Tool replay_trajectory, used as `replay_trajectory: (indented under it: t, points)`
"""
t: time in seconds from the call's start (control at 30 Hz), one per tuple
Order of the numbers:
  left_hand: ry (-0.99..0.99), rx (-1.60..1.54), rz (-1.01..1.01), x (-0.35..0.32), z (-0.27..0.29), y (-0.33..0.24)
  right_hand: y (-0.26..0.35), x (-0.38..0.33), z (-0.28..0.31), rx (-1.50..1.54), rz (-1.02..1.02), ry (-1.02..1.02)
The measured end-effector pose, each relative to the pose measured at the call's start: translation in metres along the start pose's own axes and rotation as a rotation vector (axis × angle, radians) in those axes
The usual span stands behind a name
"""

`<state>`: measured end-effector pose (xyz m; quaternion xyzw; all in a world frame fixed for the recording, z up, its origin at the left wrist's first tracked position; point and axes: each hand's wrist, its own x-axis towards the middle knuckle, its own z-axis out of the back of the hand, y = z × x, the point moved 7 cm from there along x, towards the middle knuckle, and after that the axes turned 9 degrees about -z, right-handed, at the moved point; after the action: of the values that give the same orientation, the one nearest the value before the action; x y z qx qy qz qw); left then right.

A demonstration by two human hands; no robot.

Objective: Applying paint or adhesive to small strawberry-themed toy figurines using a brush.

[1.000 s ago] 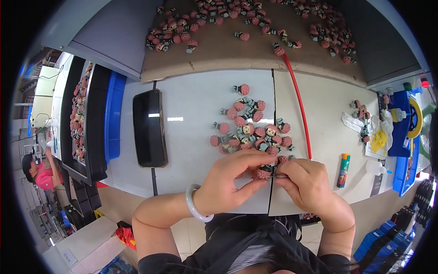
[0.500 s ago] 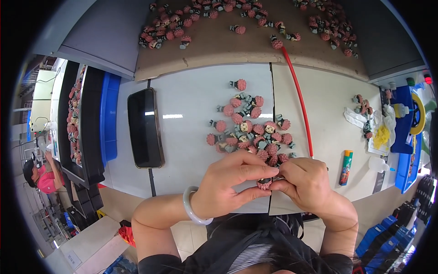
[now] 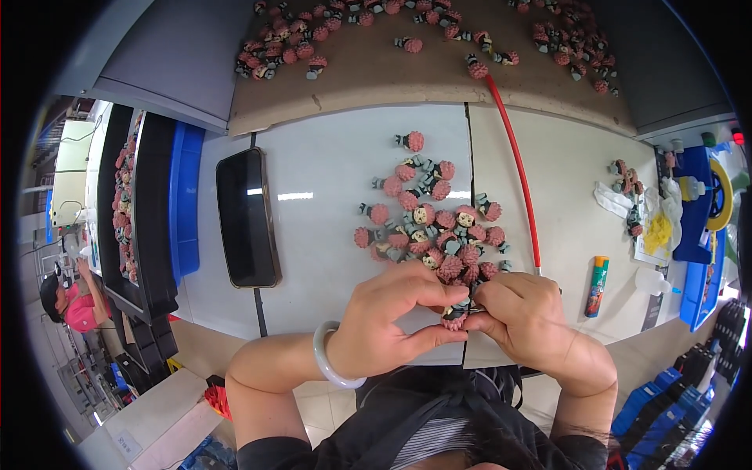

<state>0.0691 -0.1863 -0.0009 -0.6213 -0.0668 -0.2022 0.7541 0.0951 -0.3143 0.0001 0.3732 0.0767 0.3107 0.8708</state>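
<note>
My left hand is closed, pinching a small pink-haired figurine between thumb and index finger. Its pink, knobbly head points toward me and its dark and grey body away. Right beside it, my right hand is closed too, fingertips pressed together against the figurine's side. Something small and thin shows at those fingertips, but its kind is hidden. Just beyond both hands lies a loose heap of similar figurines on the white tabletop. A long red stick with a silvery end reaches close to my right knuckles.
A black phone lies at left, before a blue bin. More figurines cover a brown board at the back. Rightward are a green-orange tube, white tissue and a white bottle. Another person works far left.
The figurine has turned slightly in my fingers, so more of its body shows. My left index fingertip has drawn back a little from the right hand. The heap is unchanged.
</note>
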Motion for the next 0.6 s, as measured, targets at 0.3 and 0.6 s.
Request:
replay_trajectory:
  t: [0.3, 0.6]
  points:
    - [-0.015, 0.019, 0.045, 0.0007, 0.001, -0.0036, 0.0008, -0.0021, -0.0029, 0.0, -0.051, 0.09]
    - [0.013, 0.078, -0.072, 0.0025, 0.0002, -0.0077, 0.0006, -0.0047, 0.0031, -0.034, -0.046, 0.068]
